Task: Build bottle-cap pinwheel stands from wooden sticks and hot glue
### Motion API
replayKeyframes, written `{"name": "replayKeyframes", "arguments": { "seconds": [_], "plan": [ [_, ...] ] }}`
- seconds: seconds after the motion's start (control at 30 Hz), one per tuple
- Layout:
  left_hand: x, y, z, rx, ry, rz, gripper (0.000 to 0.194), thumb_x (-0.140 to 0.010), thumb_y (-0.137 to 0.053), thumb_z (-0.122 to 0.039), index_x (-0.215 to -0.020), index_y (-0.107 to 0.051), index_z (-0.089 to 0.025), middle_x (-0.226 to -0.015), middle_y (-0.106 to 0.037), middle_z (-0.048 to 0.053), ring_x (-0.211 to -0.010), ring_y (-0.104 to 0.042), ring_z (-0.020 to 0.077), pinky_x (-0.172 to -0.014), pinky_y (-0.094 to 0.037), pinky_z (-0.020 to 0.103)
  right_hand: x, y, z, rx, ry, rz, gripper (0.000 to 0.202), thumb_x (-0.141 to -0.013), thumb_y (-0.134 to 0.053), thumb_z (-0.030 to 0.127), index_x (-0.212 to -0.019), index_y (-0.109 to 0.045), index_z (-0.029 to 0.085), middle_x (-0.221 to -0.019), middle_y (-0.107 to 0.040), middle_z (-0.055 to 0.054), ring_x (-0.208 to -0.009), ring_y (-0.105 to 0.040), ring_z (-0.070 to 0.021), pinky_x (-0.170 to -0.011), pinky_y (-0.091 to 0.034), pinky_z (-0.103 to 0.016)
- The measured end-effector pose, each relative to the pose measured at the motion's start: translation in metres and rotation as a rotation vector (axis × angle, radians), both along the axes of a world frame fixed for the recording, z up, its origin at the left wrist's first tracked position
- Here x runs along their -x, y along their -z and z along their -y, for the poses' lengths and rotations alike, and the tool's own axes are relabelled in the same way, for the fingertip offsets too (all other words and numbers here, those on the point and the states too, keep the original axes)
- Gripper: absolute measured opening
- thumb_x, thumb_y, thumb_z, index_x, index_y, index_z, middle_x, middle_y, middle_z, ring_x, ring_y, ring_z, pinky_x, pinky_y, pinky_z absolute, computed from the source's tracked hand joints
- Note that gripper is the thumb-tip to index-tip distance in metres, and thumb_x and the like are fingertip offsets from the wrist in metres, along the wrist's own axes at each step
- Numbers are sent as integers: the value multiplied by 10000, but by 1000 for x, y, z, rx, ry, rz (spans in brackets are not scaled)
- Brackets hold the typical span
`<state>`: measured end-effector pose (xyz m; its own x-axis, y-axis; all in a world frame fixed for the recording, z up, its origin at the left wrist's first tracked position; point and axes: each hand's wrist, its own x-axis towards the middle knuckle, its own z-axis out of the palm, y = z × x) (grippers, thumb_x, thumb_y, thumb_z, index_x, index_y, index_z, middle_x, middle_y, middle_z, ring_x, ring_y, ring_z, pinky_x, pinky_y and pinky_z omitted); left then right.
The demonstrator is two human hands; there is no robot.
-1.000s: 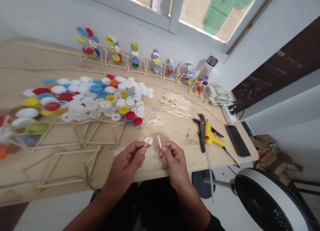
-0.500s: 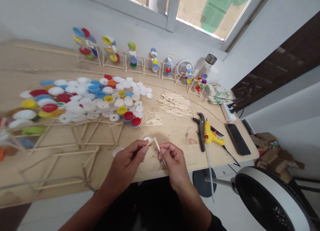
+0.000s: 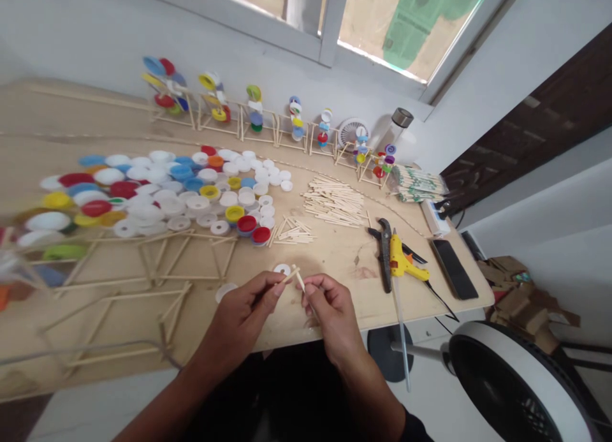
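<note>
Between thumb and fingers, my left hand pinches a short wooden stick that slants up to the right. A second wooden stick is pinched in my right hand. The tips of the two sticks meet in a small peak, touching or nearly so, above the table's front edge. A white ring-shaped cap lies just behind the left fingertips. Beside my left hand is a translucent cap, partly covered. Stick frames lie to the left.
Bottle caps spread across the left of the table. Stick piles lie mid-table. A yellow glue gun, dark pliers and a phone are on the right. Cap wheels on stick stands line the wall. A floor fan stands at lower right.
The two stick tips have shifted slightly: they met in a clean point before, and now the left stick's end sits a little across the right one. Both hands stay nearly in place.
</note>
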<state>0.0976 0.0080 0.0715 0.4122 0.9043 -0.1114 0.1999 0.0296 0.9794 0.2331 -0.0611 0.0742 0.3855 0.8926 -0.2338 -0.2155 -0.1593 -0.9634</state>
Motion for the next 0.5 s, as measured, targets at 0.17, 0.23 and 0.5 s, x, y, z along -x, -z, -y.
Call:
{"name": "replayKeyframes", "arguments": {
  "seconds": [0.17,0.23,0.5],
  "plan": [
    [1,4,-1,-15,8,-5,256,-731,-630,-466,-812,-727,-243,-538,-553,-29,-541,-483,141,-577,-390,231,0,-1,-1,-8,0,45,210,-791,-634,393,-809,-688,191,-606,-547,34,-538,-428,-98,-513,-345,-211],
    [1,5,-2,-50,20,-11,249,-760,-607,-449,-840,-724,-245,-531,-541,-32,-532,-478,136,-570,-383,227,0,-2,-1,-1,0,57,218,-788,-636,401,-801,-686,189,-604,-545,35,-535,-425,-98,-506,-340,-211],
    [0,3,-3,-74,53,3,231,-769,-599,-445,-813,-715,-249,-517,-528,-36,-503,-472,135,-559,-379,231,1,-2,0,-10,-1,71,256,-797,-639,432,-807,-694,183,-618,-553,27,-536,-425,-97,-501,-335,-210]
  ]
}}
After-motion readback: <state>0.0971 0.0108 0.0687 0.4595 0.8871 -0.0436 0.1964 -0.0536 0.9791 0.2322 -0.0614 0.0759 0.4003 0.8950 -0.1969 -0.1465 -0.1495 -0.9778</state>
